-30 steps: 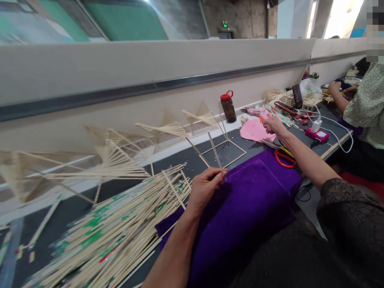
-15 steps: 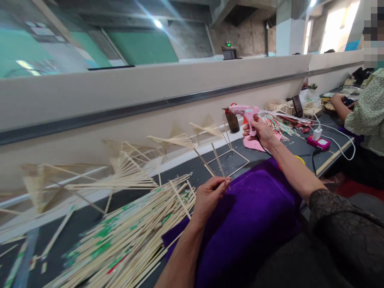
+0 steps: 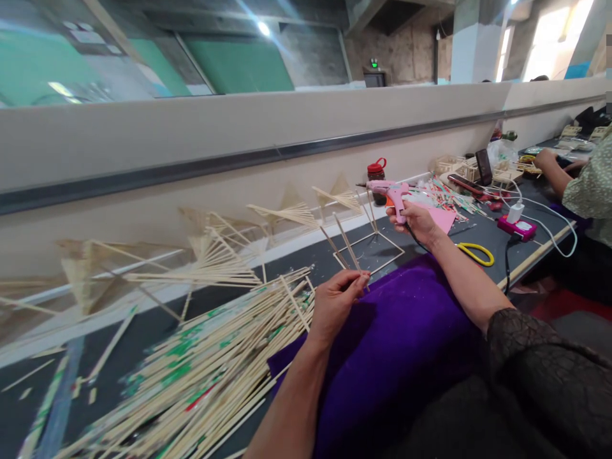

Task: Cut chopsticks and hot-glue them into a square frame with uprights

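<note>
My left hand (image 3: 338, 299) pinches the lower end of a thin wooden stick (image 3: 348, 242) above the purple cloth (image 3: 392, 338). Past my fingertips, a square stick frame (image 3: 392, 263) lies on the dark table, with upright sticks at its corners. My right hand (image 3: 415, 223) is wrapped round the handle of a pink glue gun (image 3: 394, 194); its nozzle points left, over the frame's far side. A large pile of loose sticks (image 3: 224, 363) lies to the left of my left hand.
Fanned stick models (image 3: 220, 261) stand along the wall. Behind the glue gun is a red-capped bottle (image 3: 376, 172). Yellow-handled scissors (image 3: 478, 254), a magenta power socket (image 3: 516, 227) with white cables and a phone (image 3: 482, 167) lie to the right. Another person's hand (image 3: 549, 162) is at far right.
The view has shifted, so most things appear farther right. My right hand and the glue gun have moved slightly relative to the bottle, whose red cap now shows. Yellow scissors handles are more visible.
</note>
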The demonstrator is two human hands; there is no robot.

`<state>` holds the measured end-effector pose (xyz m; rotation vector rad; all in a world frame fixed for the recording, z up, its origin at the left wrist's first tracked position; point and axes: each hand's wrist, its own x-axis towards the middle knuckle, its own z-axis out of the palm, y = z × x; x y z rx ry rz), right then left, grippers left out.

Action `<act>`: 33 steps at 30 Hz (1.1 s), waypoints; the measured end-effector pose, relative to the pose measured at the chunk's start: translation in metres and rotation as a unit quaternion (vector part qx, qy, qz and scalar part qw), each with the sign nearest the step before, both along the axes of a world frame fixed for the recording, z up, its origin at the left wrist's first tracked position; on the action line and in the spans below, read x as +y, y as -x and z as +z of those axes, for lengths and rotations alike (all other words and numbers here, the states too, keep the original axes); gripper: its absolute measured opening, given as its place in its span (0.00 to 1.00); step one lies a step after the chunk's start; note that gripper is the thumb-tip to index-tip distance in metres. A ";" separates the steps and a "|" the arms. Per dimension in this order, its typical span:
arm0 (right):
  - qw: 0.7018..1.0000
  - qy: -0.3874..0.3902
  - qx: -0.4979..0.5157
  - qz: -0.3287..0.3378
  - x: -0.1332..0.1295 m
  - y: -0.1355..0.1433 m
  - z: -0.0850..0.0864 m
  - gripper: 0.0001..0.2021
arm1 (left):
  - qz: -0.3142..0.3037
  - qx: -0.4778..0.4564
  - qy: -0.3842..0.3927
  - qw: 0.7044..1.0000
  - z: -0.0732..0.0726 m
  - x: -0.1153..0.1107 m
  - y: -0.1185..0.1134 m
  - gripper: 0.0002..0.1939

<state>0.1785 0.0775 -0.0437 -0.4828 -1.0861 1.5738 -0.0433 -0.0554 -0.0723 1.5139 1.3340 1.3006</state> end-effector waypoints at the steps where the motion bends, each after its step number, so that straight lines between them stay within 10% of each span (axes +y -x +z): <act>1: 1.000 0.009 -0.006 -0.002 0.000 0.000 0.000 0.16 | 0.002 0.000 0.000 1.000 0.000 0.000 0.000 0.19; 9: 1.000 -0.003 -0.028 -0.007 -0.003 0.007 0.002 0.16 | 0.041 -0.064 -0.015 0.997 0.000 0.007 0.000 0.17; 17: 0.998 -0.053 -0.016 -0.022 -0.009 0.001 0.013 0.14 | 0.123 -0.243 -0.120 0.955 0.031 0.026 -0.017 0.17; 23: 0.988 -0.133 -0.082 -0.016 -0.025 -0.001 0.017 0.14 | 0.166 -0.324 -0.095 0.927 0.023 0.028 0.004 0.24; 33: 0.977 -0.118 -0.161 0.074 -0.039 0.012 0.016 0.19 | 0.096 -0.384 -0.104 0.912 0.021 0.022 0.032 0.16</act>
